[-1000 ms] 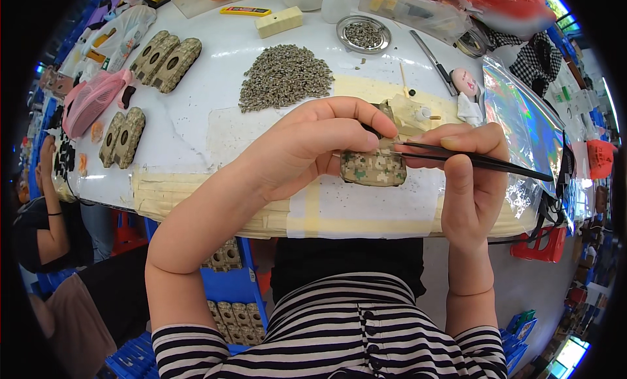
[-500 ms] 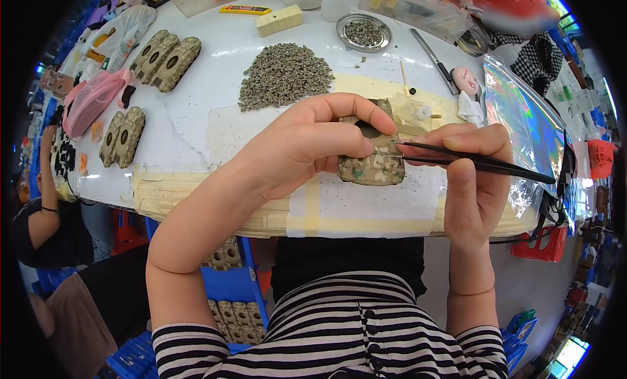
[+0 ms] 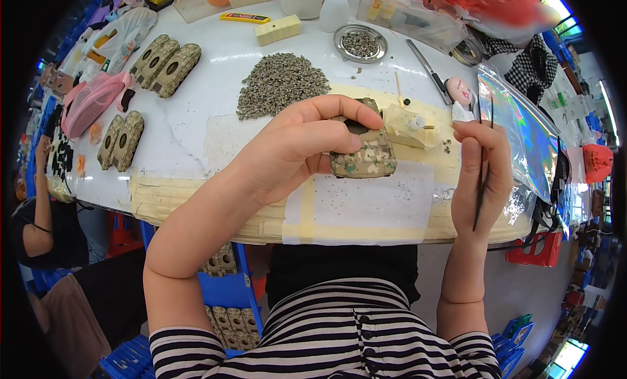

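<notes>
My left hand (image 3: 294,141) is wrapped round a camouflage-patterned casing (image 3: 364,160) with a dark round opening, thumb on its top face and forefinger curled over its far side. Off to the right, my right hand (image 3: 493,160) grips black tweezers (image 3: 482,183) near upright, clear of the casing. Just beyond the casing sits a tape-covered cream block (image 3: 406,132) bearing a small white piece. Behind my left hand lies a heap of tiny grey-brown parts (image 3: 281,82). A few loose bits rest right of the block.
Matching camouflage casings (image 3: 171,72) lie in groups at the left, beside a pink mesh item (image 3: 91,105). Small parts fill a round metal dish (image 3: 361,43) at the back. A shiny iridescent sheet (image 3: 516,144) covers the right side. Another person's arm (image 3: 42,189) shows far left.
My right hand has drawn the tweezers away from the casing and swung them from level to near upright. My left hand keeps its hold on the casing.
</notes>
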The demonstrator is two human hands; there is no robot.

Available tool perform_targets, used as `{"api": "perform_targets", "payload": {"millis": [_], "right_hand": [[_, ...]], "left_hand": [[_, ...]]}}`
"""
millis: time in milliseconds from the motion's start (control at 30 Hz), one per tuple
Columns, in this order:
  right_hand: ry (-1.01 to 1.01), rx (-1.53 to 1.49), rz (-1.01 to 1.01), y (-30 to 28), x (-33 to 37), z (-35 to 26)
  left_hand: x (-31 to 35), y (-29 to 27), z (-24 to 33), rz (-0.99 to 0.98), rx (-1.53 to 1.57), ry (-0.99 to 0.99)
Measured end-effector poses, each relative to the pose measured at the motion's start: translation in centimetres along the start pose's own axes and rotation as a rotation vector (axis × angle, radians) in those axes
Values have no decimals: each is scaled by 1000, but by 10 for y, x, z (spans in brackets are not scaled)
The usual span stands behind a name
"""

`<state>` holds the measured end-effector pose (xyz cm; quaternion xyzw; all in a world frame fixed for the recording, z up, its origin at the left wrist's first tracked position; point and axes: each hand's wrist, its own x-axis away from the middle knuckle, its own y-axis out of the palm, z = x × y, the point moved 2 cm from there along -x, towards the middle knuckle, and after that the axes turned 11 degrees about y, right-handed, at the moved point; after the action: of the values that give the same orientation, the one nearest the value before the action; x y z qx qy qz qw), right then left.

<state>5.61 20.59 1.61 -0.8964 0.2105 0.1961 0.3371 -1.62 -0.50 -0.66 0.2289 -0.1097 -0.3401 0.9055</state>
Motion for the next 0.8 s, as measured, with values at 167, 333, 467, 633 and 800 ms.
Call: {"api": "perform_targets", "payload": {"millis": [167, 333, 467, 633, 800], "right_hand": [[-147, 268, -11, 8, -7, 0], [-135, 267, -19, 13, -7, 6], [-127, 251, 45, 10, -7, 0], [-164, 232, 89, 3, -10, -7], [-183, 261, -23, 12, -12, -5]], "left_hand": [[0, 0, 1, 15, 28, 15], [0, 3, 3, 11, 67, 11], [0, 5, 2, 5, 36, 10], [1, 7, 2, 14, 38, 14], [1, 6, 2, 20, 29, 35]]}}
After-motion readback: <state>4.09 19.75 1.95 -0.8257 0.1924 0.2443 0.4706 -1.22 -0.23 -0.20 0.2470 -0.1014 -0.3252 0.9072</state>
